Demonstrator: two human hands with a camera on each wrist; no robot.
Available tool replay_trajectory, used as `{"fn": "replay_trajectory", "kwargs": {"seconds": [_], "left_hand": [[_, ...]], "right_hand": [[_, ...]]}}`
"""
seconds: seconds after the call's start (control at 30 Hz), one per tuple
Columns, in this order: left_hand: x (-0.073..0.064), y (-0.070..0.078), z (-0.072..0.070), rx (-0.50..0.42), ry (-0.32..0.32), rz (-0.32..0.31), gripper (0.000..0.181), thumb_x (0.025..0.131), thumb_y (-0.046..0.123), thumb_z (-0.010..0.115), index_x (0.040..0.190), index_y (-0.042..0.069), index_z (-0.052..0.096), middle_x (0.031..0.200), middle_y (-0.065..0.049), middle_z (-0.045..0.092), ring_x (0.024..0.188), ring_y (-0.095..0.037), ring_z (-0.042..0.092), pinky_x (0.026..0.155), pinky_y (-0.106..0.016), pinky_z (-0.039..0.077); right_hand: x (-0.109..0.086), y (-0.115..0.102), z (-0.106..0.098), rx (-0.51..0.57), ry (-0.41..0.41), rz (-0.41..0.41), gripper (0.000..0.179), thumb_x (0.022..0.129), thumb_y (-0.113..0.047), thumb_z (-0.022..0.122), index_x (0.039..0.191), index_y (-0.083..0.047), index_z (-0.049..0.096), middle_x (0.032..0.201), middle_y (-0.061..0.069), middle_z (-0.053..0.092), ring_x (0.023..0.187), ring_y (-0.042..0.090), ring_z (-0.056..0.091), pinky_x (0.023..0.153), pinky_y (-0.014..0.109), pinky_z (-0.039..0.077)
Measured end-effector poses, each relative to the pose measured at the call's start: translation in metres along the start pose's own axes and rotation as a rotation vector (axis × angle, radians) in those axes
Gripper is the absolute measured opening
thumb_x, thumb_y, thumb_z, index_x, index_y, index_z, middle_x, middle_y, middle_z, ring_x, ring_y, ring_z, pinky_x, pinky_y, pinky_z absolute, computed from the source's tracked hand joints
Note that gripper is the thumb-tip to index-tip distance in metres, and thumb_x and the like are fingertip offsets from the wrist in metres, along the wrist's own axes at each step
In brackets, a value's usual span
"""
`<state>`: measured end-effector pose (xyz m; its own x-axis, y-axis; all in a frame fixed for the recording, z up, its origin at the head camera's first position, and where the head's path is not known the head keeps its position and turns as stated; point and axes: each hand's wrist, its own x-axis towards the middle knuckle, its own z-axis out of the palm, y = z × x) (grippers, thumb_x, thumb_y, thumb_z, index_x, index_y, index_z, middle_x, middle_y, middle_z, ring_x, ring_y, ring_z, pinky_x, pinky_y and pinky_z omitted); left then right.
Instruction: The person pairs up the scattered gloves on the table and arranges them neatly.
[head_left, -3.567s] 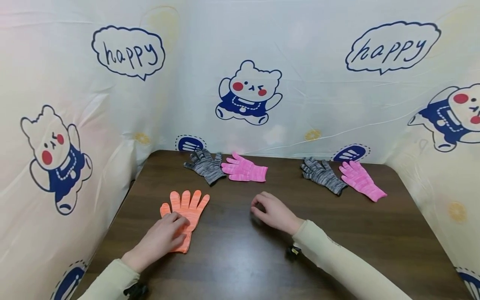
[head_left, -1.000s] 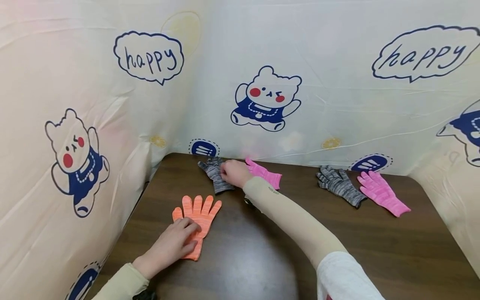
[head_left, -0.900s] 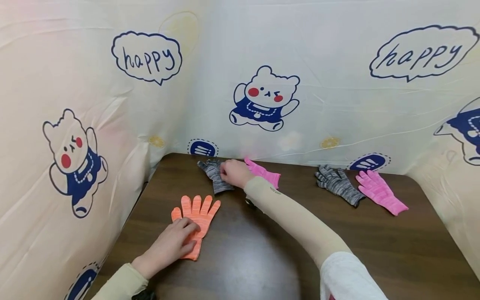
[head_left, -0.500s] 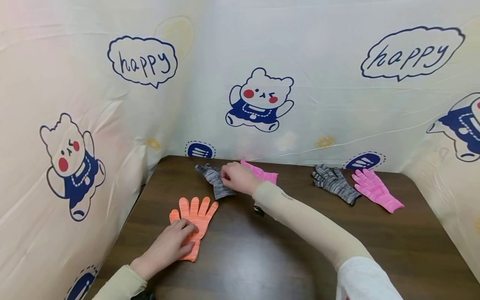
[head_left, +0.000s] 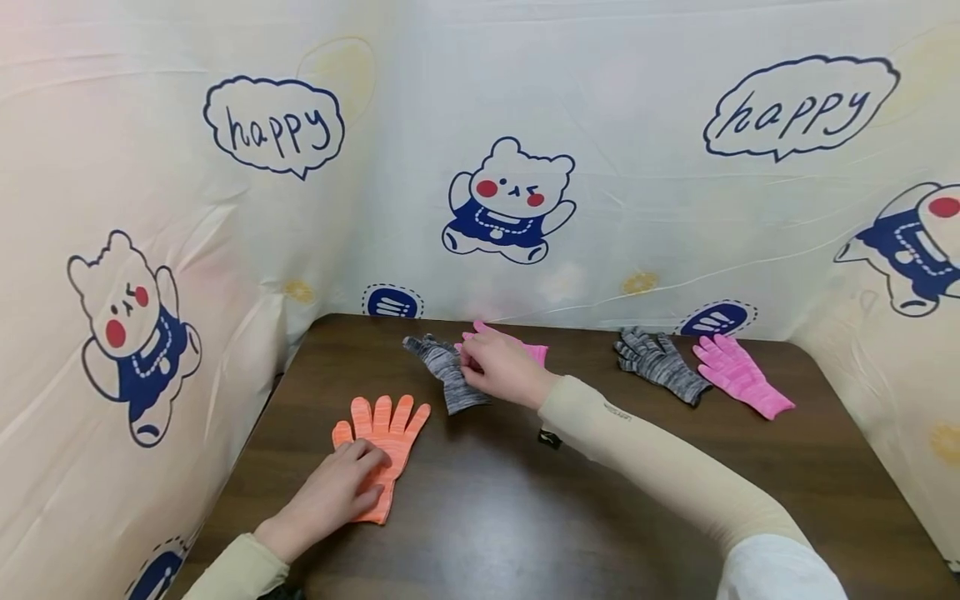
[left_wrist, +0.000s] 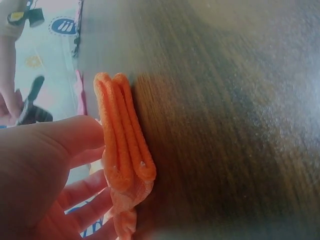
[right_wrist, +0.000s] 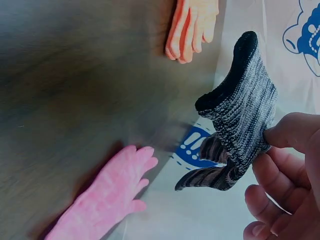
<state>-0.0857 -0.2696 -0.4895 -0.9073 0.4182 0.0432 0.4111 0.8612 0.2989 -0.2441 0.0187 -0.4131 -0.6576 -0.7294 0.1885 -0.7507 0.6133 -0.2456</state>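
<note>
My right hand (head_left: 504, 365) pinches a grey-and-black knit glove (head_left: 447, 379) between thumb and fingers, over the back left of the table. In the right wrist view this glove (right_wrist: 245, 110) hangs clear of the wood, its dark cuff opening showing and its fingers drooping. Partly behind the right hand lies a pink glove (head_left: 537, 353). At the front left, my left hand (head_left: 333, 492) rests with loosely bent fingers on an orange glove (head_left: 390, 446), which lies flat with its fingers spread away from me. The left wrist view shows the thumb (left_wrist: 82, 132) against the orange glove's edge.
A second grey glove (head_left: 660, 367) and a second pink glove (head_left: 742, 375) lie side by side at the back right of the brown wooden table (head_left: 570, 517). A printed curtain (head_left: 622, 208) stands behind the table and along both sides.
My right hand came from mid-table to the back left grey glove, took hold of it and lifted it, now drawing it right and nearer. The left hand stays on the orange glove.
</note>
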Motion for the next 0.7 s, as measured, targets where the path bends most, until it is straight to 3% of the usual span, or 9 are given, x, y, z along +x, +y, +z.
{"fn": "replay_trajectory", "kwargs": {"seconds": [0.17,0.4,0.7], "left_hand": [[0.000,0.000,0.000,0.005,0.012,0.003,0.027,0.086,0.018,0.084,0.110,0.017,0.071,0.098,0.008,0.055,0.084,-0.013,0.047,0.071,-0.033,0.042],[0.002,0.001,0.000,0.007,-0.013,-0.022,0.028,0.086,0.018,0.084,0.110,0.017,0.071,0.100,0.006,0.056,0.086,-0.014,0.048,0.073,-0.034,0.044],[0.002,0.001,0.000,0.012,-0.007,-0.012,0.029,0.085,0.017,0.084,0.111,0.014,0.071,0.101,0.005,0.057,0.085,-0.015,0.047,0.071,-0.033,0.042]], "right_hand": [[-0.024,0.004,-0.003,0.003,0.025,0.000,0.010,0.095,-0.018,0.073,0.090,-0.015,0.064,0.078,-0.005,0.058,0.080,0.014,0.052,0.084,0.032,0.050],[-0.057,0.005,-0.003,-0.028,0.098,0.014,0.012,0.093,-0.016,0.072,0.085,-0.016,0.062,0.075,-0.006,0.054,0.072,0.011,0.049,0.063,0.027,0.045],[-0.091,-0.001,-0.008,-0.025,0.130,0.053,0.014,0.090,-0.016,0.074,0.083,-0.017,0.063,0.073,-0.008,0.053,0.072,0.012,0.047,0.067,0.030,0.044]]}}
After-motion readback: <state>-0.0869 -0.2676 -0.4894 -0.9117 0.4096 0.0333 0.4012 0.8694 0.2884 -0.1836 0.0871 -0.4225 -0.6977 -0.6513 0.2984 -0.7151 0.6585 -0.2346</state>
